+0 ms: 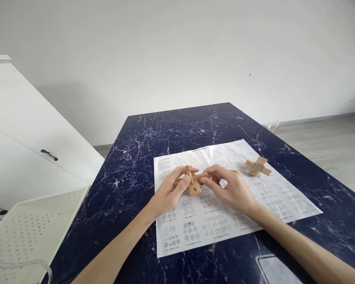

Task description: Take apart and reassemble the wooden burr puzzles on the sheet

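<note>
Between my hands is a wooden interlocking puzzle (195, 189) made of crossed pieces, with a "2" marked on the piece facing me. My left hand (172, 186) grips its left side, the thumb pressed on the upright piece. On the other side, my right hand (229, 185) pinches the end of a rod-like wooden piece (201, 176) that reaches into the puzzle. Beneath both hands lies a creased paper sheet (208, 236) printed with small diagrams. A second wooden puzzle (257, 167), cross-shaped and also marked with a number, rests on the sheet to the right.
The sheet lies on a dark blue marbled table (162, 134). At the near edge, a pale flat object with a rounded corner (276, 268) is partly under my right forearm. A white cabinet (32, 118) and a perforated white panel (29, 225) stand left of the table.
</note>
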Demonstrator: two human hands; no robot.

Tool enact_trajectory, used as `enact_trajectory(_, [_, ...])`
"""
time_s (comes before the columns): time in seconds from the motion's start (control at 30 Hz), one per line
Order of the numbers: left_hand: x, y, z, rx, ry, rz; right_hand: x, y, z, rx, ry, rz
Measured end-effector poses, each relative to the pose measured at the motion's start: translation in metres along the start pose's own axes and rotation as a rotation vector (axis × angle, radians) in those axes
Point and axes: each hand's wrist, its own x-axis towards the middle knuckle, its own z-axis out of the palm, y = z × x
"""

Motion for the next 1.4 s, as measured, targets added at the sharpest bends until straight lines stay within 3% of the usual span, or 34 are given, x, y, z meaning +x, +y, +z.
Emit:
enact_trajectory(0.2, [-0.001, -0.003, -0.001, 0.148, -0.011, -0.006, -0.001, 0.001, -0.001, -0.042, 0.016, 0.005])
enact_trajectory(0.37, [-0.001, -0.002, 0.002, 0.061, 0.004, -0.089, -0.002, 0.002, -0.001, 0.034, -0.043, 0.037])
enact_trajectory(0.7, [0.001, -0.004, 0.007, 0.101, 0.051, -0.167, 0.002, -0.004, -0.001, 0.196, -0.099, 0.099])
enact_trajectory(1.07, [0.003, -0.002, 0.010, 0.046, 0.097, -0.120, 0.000, -0.004, -0.002, 0.224, -0.170, 0.091])
enact_trajectory(1.17, [0.001, 0.001, 0.010, 0.040, 0.181, -0.121, 0.002, -0.006, -0.002, 0.227, -0.273, 0.163])
enact_trajectory(1.23, [0.000, 0.002, 0.010, 0.043, 0.213, -0.127, 0.004, -0.009, -0.001, 0.299, -0.412, 0.232])
enact_trajectory(1.33, [-0.003, 0.003, 0.012, 0.004, 0.179, -0.112, 0.006, -0.011, -0.002, 0.545, -0.646, 0.315])
enact_trajectory(1.4, [-0.003, 0.001, 0.011, -0.041, 0.103, -0.067, 0.007, -0.010, -0.003, 0.692, -0.715, 0.351])
